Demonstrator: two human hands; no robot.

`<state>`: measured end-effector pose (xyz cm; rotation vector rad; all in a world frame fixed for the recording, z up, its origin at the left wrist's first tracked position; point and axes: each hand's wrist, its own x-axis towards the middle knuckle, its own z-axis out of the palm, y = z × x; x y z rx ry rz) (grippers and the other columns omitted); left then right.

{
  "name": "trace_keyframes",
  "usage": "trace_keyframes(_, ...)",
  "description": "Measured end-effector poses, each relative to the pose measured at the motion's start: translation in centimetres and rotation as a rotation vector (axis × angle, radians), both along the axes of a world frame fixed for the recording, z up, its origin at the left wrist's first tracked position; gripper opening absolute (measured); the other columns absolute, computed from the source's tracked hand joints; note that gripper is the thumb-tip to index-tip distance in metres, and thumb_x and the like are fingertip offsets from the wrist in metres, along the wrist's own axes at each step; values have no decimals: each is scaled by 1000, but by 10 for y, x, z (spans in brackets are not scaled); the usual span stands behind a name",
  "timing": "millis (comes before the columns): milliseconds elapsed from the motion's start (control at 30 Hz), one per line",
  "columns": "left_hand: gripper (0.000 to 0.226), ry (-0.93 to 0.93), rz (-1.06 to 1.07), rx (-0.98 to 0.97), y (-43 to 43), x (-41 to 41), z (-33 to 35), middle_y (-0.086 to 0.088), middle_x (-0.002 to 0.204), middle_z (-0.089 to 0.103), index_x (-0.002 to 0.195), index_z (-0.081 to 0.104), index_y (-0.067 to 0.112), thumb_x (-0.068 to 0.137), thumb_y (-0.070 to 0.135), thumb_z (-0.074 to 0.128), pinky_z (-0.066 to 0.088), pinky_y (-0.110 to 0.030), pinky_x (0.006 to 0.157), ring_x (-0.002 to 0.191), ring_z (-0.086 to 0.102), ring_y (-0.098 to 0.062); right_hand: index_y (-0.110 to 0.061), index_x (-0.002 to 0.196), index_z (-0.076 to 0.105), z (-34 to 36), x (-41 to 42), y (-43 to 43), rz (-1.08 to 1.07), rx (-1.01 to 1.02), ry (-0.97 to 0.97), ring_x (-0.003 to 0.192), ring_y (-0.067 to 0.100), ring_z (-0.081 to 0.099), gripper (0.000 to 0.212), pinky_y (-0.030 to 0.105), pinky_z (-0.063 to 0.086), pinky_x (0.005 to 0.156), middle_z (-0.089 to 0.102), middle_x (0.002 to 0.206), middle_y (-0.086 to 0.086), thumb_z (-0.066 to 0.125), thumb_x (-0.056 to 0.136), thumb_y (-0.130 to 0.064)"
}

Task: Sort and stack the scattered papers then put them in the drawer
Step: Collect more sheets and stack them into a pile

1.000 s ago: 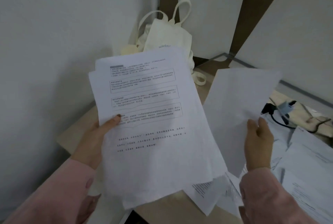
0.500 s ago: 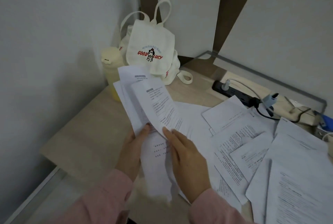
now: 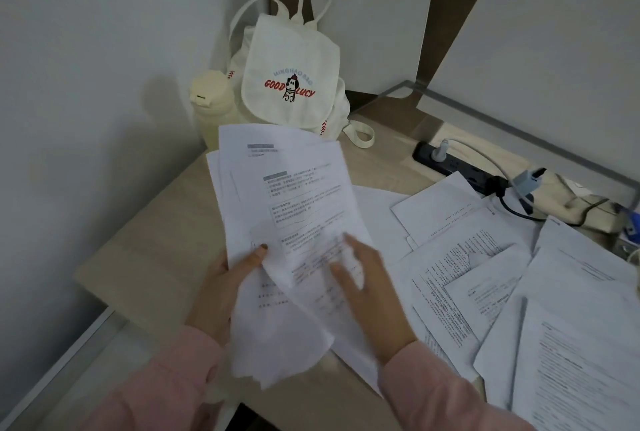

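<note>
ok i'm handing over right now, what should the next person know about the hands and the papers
Left hand grips the gathered stack by its left edge, thumb on top, over the near edge of the desk.
Right hand lies with straight fingers on the stack's top sheet; blur hides finer detail.
Loose papers lie overlapping on the desk, right of the stack.
Done: some sheets gathered, edges uneven.
Left: collect the loose papers, square the stack, put it in the drawer, which is not in view.
</note>
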<state>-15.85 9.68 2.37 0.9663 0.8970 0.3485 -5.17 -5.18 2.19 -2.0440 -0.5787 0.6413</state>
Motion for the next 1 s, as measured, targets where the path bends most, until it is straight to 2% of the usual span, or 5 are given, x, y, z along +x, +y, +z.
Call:
trace_keyframes(133, 24, 35, 21, 0, 15, -14, -6, 8, 97, 75, 103, 66, 26, 80, 18, 63, 49, -28, 81, 90, 69, -9, -25, 132, 40, -23, 41, -20, -161, -257, 249, 122, 20, 48, 80, 41, 44, 100, 47, 129, -3, 71, 66, -57)
trace_keyframes(333, 22, 126, 76, -71, 26, -24, -29, -2, 104, 71, 106, 65, 22, 84, 21, 62, 50, -36, 82, 97, 65, -22, -13, 97, 60, -30, 34, -28, -134, -204, 329, 53, 1, 56, 15, 8, 41, 46, 62, 70, -4, 47, 89, -9)
trace_keyframes(533, 17, 258, 60, -67, 25, -34, -61, -3, 102, 68, 102, 64, 20, 86, 17, 61, 49, -35, 80, 94, 64, -25, -24, 79, 58, -39, 21, -6, 19, -218, 355, 62, 3, 57, 19, 10, 39, 54, 59, 73, -9, 46, 94, -21)
trace_keyframes(800, 39, 377, 152, -11, 42, -57, -83, -12, 117, 61, 125, 55, 11, 87, 15, 60, 44, -46, 97, 105, 58, -31, -16, 147, 13, -69, 54, -6, 508, -754, -459, 139, 28, 25, 68, 35, 25, 112, 17, 153, 14, 49, 91, -30)
trace_keyframes(1000, 41, 364, 176, -28, 43, -66, -89, -10, 123, 60, 129, 53, 12, 88, 14, 58, 42, -47, 102, 110, 57, -30, -11, 147, 8, -88, 47, 2, 648, -986, -616, 134, 39, 31, 70, 40, 32, 108, 17, 149, 30, 51, 91, -17)
